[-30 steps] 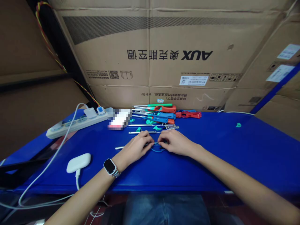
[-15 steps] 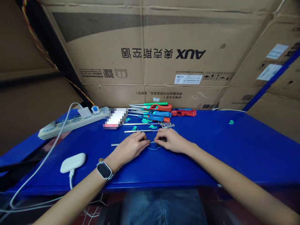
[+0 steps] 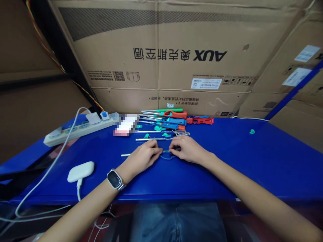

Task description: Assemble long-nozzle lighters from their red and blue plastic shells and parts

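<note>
My left hand [image 3: 146, 155], with a watch on its wrist, is closed around a thin metal lighter tube [image 3: 125, 155] whose end sticks out to the left. Thin wires run from its fingertips to my right hand [image 3: 188, 150], which pinches a small dark part [image 3: 177, 148], mostly hidden by the fingers. A blue loop [image 3: 166, 158] hangs beneath the gap between both hands. Just beyond them lie two more metal lighter tubes, the closer tube [image 3: 151, 139] with a wire and a clear piece at its right end. Small green plastic pieces [image 3: 166, 135] are scattered around these tubes.
Behind lie several long-stemmed lighters with orange [image 3: 178, 114] and blue handles [image 3: 176, 121], a green-handled screwdriver [image 3: 170, 110] and red handle shells [image 3: 202, 120]. A power strip [image 3: 75, 132] and white charging case [image 3: 80, 171] are left. Cardboard [image 3: 161, 74] walls the blue table's back.
The whole view has shifted slightly. Both hands keep nearly the same grip and place, with the wires between them showing a little more.
</note>
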